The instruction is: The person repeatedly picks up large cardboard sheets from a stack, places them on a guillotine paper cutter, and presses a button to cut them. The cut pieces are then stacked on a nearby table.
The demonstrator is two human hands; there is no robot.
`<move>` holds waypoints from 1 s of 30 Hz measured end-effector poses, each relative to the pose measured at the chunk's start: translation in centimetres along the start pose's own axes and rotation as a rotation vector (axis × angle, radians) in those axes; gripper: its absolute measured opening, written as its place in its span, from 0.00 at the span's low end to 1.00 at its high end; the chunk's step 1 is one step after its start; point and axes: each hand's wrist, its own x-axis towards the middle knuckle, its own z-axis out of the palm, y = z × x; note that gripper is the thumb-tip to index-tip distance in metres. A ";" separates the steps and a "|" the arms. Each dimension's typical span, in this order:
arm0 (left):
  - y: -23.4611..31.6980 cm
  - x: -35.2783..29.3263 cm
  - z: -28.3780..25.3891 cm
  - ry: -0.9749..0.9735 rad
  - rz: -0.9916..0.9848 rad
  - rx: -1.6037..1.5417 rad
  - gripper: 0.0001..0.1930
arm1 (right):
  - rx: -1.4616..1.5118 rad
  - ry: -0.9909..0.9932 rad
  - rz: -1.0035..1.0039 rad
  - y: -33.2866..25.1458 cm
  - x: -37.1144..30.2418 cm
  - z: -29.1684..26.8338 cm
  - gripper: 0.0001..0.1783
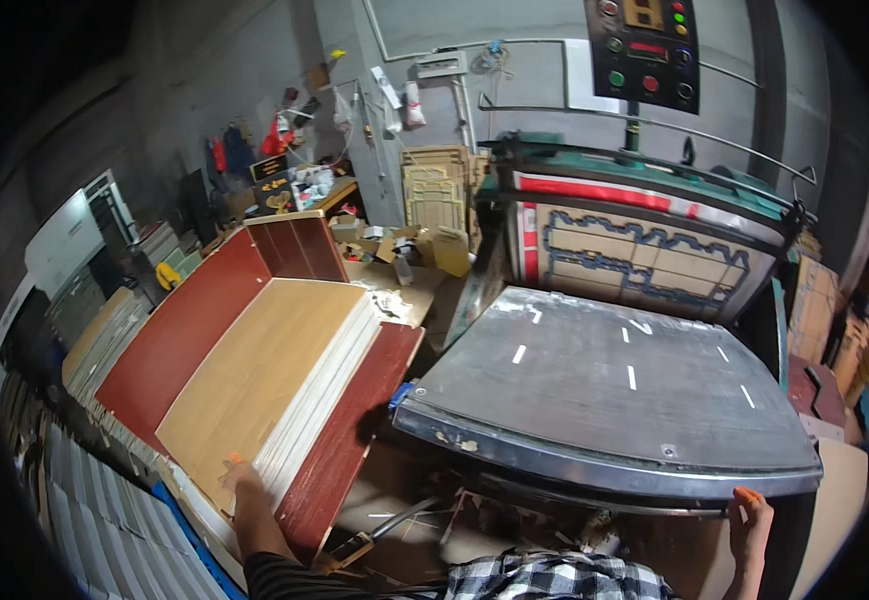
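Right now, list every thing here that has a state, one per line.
Left hand: open, resting flat on the sheet stack.
Right hand: raised at the metal plate's front edge, grip unclear.
Sheet stack: piled, tilted in the red wooden tray.
Metal plate: bare, no sheet on it.
Die frame: swung open, tilted up.
Control panel: lights lit.

There are two hands, the left hand (242,484) and the right hand (752,520). There is one stack of sheets (275,380), one metal plate (605,385) and one control panel (643,48). The plate carries seven white marks (632,377).
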 end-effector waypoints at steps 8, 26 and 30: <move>3.5 -5.8 -5.8 0.499 0.470 -0.236 0.28 | -0.451 0.056 0.487 11.3 -1.2 -11.5 0.16; 20.7 -12.2 -14.3 0.434 1.214 -0.578 0.39 | -0.343 0.498 1.286 30.1 -13.3 -21.3 0.28; 26.3 -22.2 -16.3 0.420 1.350 -0.569 0.38 | -0.944 -0.026 0.940 29.1 -13.7 -24.4 0.16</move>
